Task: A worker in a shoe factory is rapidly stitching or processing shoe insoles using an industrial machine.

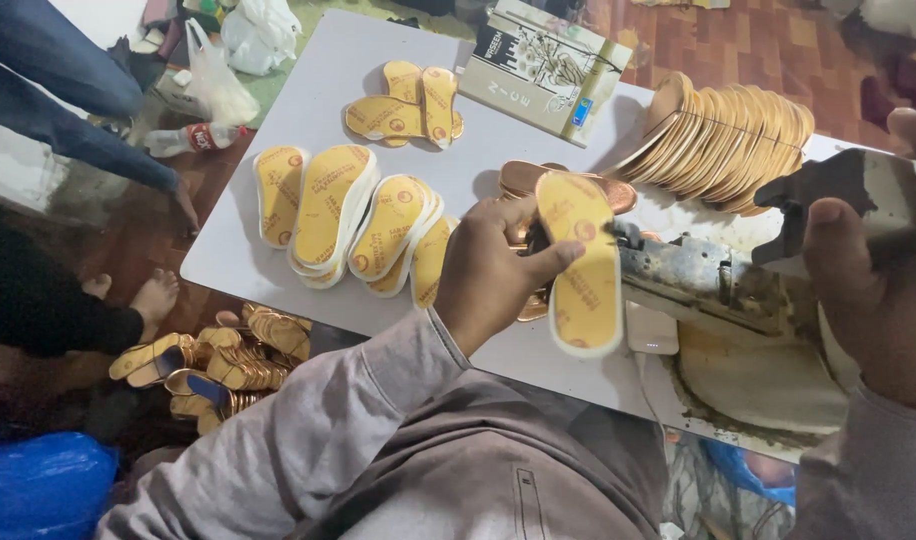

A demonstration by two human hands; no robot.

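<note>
My left hand [493, 275] pinches a yellow shoe insole [578, 265] with a white edge, holding it over the white table [308, 110] against the nozzle end of a dirty metal tool [703, 285]. My right hand [873, 300] grips the grey handle [858, 190] of that tool at the right. Under the insole lie copper-coloured sole pieces [526, 178]. To the left of my left hand, several yellow insoles [348, 215] lie in overlapping piles on the table.
A fanned stack of tan soles [728, 140] stands at the back right beside a printed box [543, 70]. Another insole pile [408, 105] lies farther back. Gold soles [228, 365] are heaped on the floor at left, near another person's arm [68, 110] and bare feet [153, 295].
</note>
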